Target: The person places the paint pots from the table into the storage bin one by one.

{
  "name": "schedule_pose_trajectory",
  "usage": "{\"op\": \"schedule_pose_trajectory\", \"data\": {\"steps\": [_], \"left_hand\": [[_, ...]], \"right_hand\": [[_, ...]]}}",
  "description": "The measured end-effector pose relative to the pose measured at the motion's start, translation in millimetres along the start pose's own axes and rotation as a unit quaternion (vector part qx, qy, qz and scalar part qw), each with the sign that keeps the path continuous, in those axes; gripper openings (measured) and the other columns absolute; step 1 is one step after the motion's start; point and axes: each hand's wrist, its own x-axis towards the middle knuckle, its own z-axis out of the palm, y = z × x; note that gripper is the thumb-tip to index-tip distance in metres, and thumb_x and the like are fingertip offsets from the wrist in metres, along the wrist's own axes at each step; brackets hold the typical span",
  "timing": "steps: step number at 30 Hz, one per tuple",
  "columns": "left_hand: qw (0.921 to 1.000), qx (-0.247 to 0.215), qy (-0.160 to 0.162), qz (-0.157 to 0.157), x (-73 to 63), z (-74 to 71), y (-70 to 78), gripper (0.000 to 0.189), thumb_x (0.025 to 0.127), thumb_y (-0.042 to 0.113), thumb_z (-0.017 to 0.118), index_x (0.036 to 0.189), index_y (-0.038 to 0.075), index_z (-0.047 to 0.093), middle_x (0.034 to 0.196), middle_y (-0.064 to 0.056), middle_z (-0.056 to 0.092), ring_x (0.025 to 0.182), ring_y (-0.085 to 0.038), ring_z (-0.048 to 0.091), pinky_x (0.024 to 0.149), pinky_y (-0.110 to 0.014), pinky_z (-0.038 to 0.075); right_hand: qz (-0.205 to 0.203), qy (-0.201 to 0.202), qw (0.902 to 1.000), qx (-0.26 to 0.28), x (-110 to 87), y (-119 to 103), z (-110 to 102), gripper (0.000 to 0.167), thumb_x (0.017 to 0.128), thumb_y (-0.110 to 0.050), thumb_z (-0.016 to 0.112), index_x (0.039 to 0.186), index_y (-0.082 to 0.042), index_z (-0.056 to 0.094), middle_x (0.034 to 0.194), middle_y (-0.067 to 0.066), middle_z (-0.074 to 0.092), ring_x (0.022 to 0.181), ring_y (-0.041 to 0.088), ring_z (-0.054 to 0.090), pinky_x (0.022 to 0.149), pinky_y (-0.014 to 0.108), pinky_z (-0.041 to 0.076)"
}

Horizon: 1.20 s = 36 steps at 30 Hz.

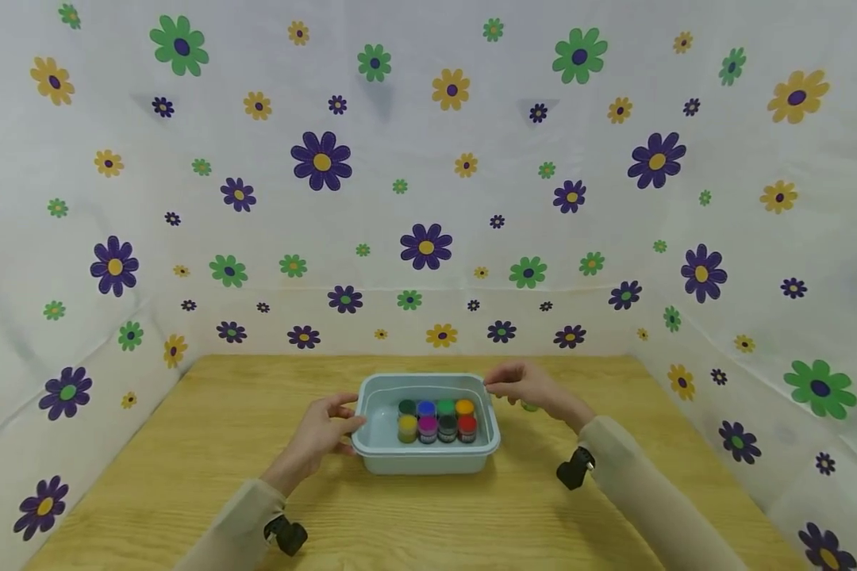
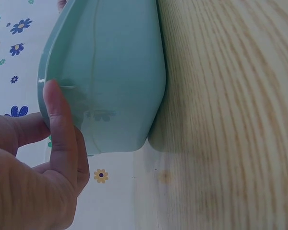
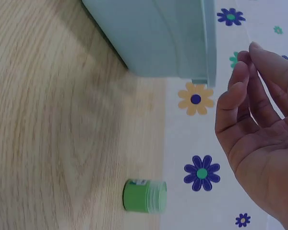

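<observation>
A pale blue plastic basin holds several small paint jars in two rows toward its right side. My left hand grips the basin's left rim, thumb over the edge and fingers at the outer wall in the left wrist view. Close to the basin's back right corner is my right hand. Its fingers are loosely curled with the tips near the thumb, beside the rim, and nothing shows between them. A green paint jar with a clear ridged upper part stands outside the basin, mostly hidden by that hand in the head view.
The basin stands on a wood-grain table. White sheeting printed with flowers encloses the table at the back and both sides. Each sleeve carries a black wrist camera.
</observation>
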Motion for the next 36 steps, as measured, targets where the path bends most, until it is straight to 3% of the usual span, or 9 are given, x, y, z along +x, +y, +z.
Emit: {"op": "schedule_pose_trajectory", "data": {"steps": [8, 15, 18, 23, 26, 32, 36], "left_hand": [[0.9999, 0.016, 0.002, 0.001, -2.2, -1.0, 0.8, 0.048, 0.092, 0.006, 0.066, 0.138, 0.004, 0.053, 0.106, -0.016, 0.055, 0.076, -0.021, 0.064, 0.057, -0.04, 0.061], [0.9997, 0.024, -0.001, 0.002, 0.2, -1.0, 1.1, 0.047, 0.092, 0.005, 0.066, 0.138, 0.004, 0.054, 0.105, -0.016, 0.055, 0.075, -0.021, 0.064, 0.057, -0.041, 0.061], [0.9997, 0.026, 0.002, -0.001, 0.1, -0.6, 2.1, 0.047, 0.092, 0.004, 0.066, 0.137, 0.004, 0.055, 0.105, -0.016, 0.055, 0.074, -0.021, 0.063, 0.056, -0.041, 0.061], [0.9996, 0.027, 0.002, 0.002, -0.8, -0.2, 3.7, 0.047, 0.092, 0.004, 0.066, 0.137, 0.004, 0.055, 0.105, -0.017, 0.056, 0.076, -0.024, 0.064, 0.055, -0.04, 0.061], [0.9996, 0.028, -0.001, 0.002, -2.0, -0.2, 4.8, 0.047, 0.092, 0.005, 0.066, 0.137, 0.003, 0.054, 0.105, -0.017, 0.056, 0.078, -0.026, 0.064, 0.055, -0.04, 0.061], [0.9996, 0.028, 0.0, 0.001, -2.0, -0.2, 5.0, 0.047, 0.092, 0.004, 0.066, 0.137, 0.004, 0.054, 0.104, -0.016, 0.055, 0.075, -0.022, 0.063, 0.055, -0.039, 0.061], [0.9996, 0.028, 0.002, 0.0, -1.2, 0.0, 5.0, 0.047, 0.092, 0.004, 0.066, 0.137, 0.004, 0.055, 0.102, -0.016, 0.055, 0.073, -0.021, 0.062, 0.055, -0.039, 0.061]], "right_hand": [[0.011, -0.034, 0.9994, -0.004, -11.2, 5, -20, 0.017, 0.095, -0.018, 0.066, 0.103, -0.004, 0.07, 0.087, 0.001, 0.064, 0.072, 0.022, 0.052, 0.06, 0.023, 0.046], [0.046, -0.08, 0.9953, -0.029, -23.2, 9, -40, 0.017, 0.095, -0.018, 0.066, 0.1, -0.003, 0.071, 0.09, 0.013, 0.064, 0.072, 0.015, 0.05, 0.058, 0.023, 0.043], [0.055, -0.1, 0.9929, -0.033, -26.8, 13, -47, 0.018, 0.096, -0.017, 0.063, 0.101, -0.001, 0.071, 0.089, 0.011, 0.064, 0.073, 0.014, 0.051, 0.058, 0.024, 0.043], [0.073, -0.074, 0.9929, -0.058, -33.8, 22, -55, 0.024, 0.097, -0.02, 0.062, 0.102, 0.002, 0.069, 0.087, 0.002, 0.064, 0.078, 0.021, 0.055, 0.058, 0.027, 0.047], [0.087, -0.047, 0.9927, -0.068, -37.9, 28, -60, 0.027, 0.096, -0.022, 0.063, 0.104, 0.003, 0.068, 0.09, 0.007, 0.065, 0.082, 0.026, 0.057, 0.061, 0.03, 0.05], [0.09, 0.011, 0.9884, -0.122, -46.2, 39, -68, 0.028, 0.094, -0.026, 0.066, 0.107, -0.001, 0.07, 0.103, 0.008, 0.068, 0.094, 0.018, 0.06, 0.084, 0.039, 0.054], [0.074, 0.015, 0.9891, -0.126, -51.4, 47, -74, 0.029, 0.093, -0.022, 0.068, 0.109, 0.002, 0.07, 0.106, 0.01, 0.07, 0.097, 0.02, 0.063, 0.089, 0.043, 0.055]]}}
